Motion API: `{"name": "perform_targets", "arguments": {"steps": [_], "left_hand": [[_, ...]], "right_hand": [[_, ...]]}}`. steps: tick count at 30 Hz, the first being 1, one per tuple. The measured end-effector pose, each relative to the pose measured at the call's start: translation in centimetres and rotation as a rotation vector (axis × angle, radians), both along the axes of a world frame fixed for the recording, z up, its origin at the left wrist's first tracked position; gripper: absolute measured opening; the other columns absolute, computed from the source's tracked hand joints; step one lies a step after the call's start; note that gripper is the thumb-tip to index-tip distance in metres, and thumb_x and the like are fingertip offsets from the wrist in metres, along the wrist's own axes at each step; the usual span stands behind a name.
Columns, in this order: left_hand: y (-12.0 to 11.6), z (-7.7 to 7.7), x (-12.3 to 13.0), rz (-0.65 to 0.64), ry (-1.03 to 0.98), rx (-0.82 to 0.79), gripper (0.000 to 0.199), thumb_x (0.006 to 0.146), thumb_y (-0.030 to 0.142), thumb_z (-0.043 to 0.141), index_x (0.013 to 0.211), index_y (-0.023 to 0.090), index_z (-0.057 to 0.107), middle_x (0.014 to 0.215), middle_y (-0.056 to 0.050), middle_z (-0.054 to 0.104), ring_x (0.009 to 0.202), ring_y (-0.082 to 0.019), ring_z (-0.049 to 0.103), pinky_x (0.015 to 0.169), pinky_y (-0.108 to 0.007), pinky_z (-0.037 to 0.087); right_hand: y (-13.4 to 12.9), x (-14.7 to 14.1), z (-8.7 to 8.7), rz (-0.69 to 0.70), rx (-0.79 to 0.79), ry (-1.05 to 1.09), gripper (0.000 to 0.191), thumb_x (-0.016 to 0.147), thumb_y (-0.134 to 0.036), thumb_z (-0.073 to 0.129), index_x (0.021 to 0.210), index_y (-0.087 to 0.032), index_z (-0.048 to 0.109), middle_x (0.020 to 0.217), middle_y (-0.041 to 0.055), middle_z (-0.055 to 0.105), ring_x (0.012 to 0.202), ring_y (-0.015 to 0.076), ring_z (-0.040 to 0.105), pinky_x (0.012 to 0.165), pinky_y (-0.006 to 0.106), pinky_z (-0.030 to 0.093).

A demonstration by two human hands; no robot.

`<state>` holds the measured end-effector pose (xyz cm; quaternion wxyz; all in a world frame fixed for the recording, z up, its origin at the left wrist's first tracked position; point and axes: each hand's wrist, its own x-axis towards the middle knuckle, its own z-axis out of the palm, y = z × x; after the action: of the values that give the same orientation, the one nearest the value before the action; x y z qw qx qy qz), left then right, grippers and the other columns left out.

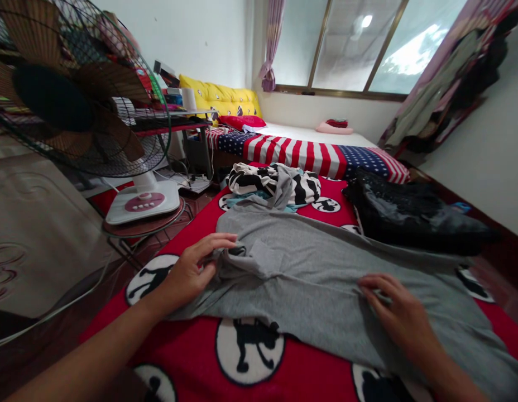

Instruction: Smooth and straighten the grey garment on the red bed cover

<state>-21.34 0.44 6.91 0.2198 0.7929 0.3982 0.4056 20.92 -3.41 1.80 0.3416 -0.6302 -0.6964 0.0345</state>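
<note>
A grey shirt [326, 262] lies spread across the red blanket [317, 374], with bunched folds near its left end. My left hand [196, 268] is at those folds, its fingers and thumb closed around some of the fabric. Farther right, my right hand [395, 307] rests low over the shirt's body, with thumb and fingertips drawn together on the cloth. What lies under the right palm is hidden. Just beyond the shirt's far left corner sits a heap of black-and-white striped clothing [301, 187], with a grey strip of cloth draped over it.
A dark pile of clothes [409, 212] lies at the right, touching the shirt's far edge. On the left, a fan [144, 201] stands on a round stool [158, 223]. Behind is a bed with a stars-and-stripes cover [296, 153]. Garments [435, 89] hang at the right wall.
</note>
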Motion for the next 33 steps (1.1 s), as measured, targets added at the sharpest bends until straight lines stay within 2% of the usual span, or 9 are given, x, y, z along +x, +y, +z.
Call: {"name": "perform_targets", "arguments": {"steps": [5, 7, 9, 11, 14, 18, 20, 26, 33], "left_hand": [[-1.2, 0.0, -0.1, -0.073, -0.048, -0.037, 0.038, 0.079, 0.003, 0.042, 0.104, 0.021, 0.065, 0.124, -0.006, 0.065, 0.117, -0.019, 0.060, 0.101, -0.035, 0.049], [-1.7, 0.3, 0.1, -0.110, -0.043, -0.027, 0.037, 0.081, 0.005, 0.042, 0.102, 0.022, 0.066, 0.122, -0.007, 0.066, 0.115, -0.020, 0.062, 0.098, -0.035, 0.051], [-2.1, 0.6, 0.3, -0.134, -0.021, -0.017, 0.036, 0.083, 0.006, 0.041, 0.101, 0.022, 0.067, 0.122, -0.007, 0.066, 0.113, -0.020, 0.062, 0.096, -0.035, 0.052], [-2.1, 0.9, 0.3, -0.123, 0.016, -0.002, 0.037, 0.083, 0.006, 0.040, 0.101, 0.022, 0.068, 0.123, -0.007, 0.066, 0.113, -0.020, 0.062, 0.096, -0.035, 0.053], [-0.8, 1.1, -0.2, -0.019, 0.050, 0.039, 0.040, 0.080, 0.007, 0.042, 0.105, 0.024, 0.068, 0.127, -0.005, 0.063, 0.118, -0.020, 0.059, 0.102, -0.036, 0.049], [2.9, 0.6, -1.9, 0.173, -0.047, -0.009, 0.039, 0.082, 0.022, 0.051, 0.120, 0.022, 0.061, 0.133, -0.009, 0.056, 0.122, -0.023, 0.057, 0.099, -0.037, 0.051], [4.2, 0.3, -2.9, 0.309, -0.042, -0.094, 0.049, 0.081, 0.039, 0.057, 0.126, 0.018, 0.056, 0.128, -0.013, 0.058, 0.111, -0.025, 0.063, 0.089, -0.039, 0.056], [2.0, -0.4, -5.6, 0.313, 0.327, -0.395, 0.051, 0.081, 0.066, 0.047, 0.083, 0.022, 0.072, 0.078, -0.003, 0.072, 0.071, -0.020, 0.064, 0.066, -0.027, 0.049], [-1.1, -2.9, -5.7, 0.421, 0.395, -0.339, 0.050, 0.072, 0.057, 0.063, 0.110, 0.026, 0.067, 0.086, -0.001, 0.072, 0.078, -0.021, 0.066, 0.070, -0.027, 0.047]], "right_hand": [[5.0, -9.6, 2.0, 0.210, -0.114, 0.217, 0.016, 0.081, -0.026, 0.056, 0.093, -0.021, 0.065, 0.093, 0.0056, 0.066, 0.066, 0.0148, 0.060, 0.065, 0.030, 0.051], [6.2, -13.7, 1.7, 0.321, -0.206, 0.216, 0.047, 0.075, -0.021, 0.065, 0.121, -0.022, 0.058, 0.111, 0.0073, 0.065, 0.061, 0.0115, 0.058, 0.064, 0.029, 0.050], [6.9, -17.0, 1.4, 0.379, -0.235, 0.102, 0.070, 0.068, -0.020, 0.072, 0.134, -0.024, 0.049, 0.121, 0.0093, 0.063, 0.072, 0.0150, 0.062, 0.069, 0.030, 0.050], [7.7, -18.7, 1.9, 0.418, -0.276, -0.068, 0.056, 0.068, -0.020, 0.074, 0.122, -0.024, 0.060, 0.109, 0.0070, 0.067, 0.084, 0.0201, 0.063, 0.074, 0.030, 0.048], [10.3, -18.2, 4.8, 0.405, -0.271, -0.142, 0.019, 0.072, -0.015, 0.066, 0.090, -0.021, 0.069, 0.085, 0.0031, 0.069, 0.083, 0.0211, 0.063, 0.074, 0.030, 0.047], [15.7, -14.3, 9.7, 0.014, 0.131, 0.204, 0.044, 0.072, -0.010, 0.059, 0.116, -0.015, 0.060, 0.111, 0.0117, 0.060, 0.091, 0.0220, 0.062, 0.079, 0.035, 0.051], [16.9, -12.8, 10.2, -0.050, 0.264, 0.306, 0.061, 0.071, -0.013, 0.063, 0.130, -0.015, 0.050, 0.131, 0.0165, 0.047, 0.098, 0.0230, 0.060, 0.082, 0.037, 0.052], [9.9, -13.5, 4.3, 0.185, -0.142, 0.109, 0.020, 0.081, -0.034, 0.063, 0.095, -0.019, 0.068, 0.093, 0.0064, 0.067, 0.088, 0.0222, 0.063, 0.079, 0.036, 0.048], [3.4, -14.3, 2.3, 0.257, -0.318, -0.143, 0.016, 0.082, -0.036, 0.065, 0.087, -0.020, 0.067, 0.089, 0.0040, 0.068, 0.082, 0.0204, 0.062, 0.071, 0.030, 0.041]]}}
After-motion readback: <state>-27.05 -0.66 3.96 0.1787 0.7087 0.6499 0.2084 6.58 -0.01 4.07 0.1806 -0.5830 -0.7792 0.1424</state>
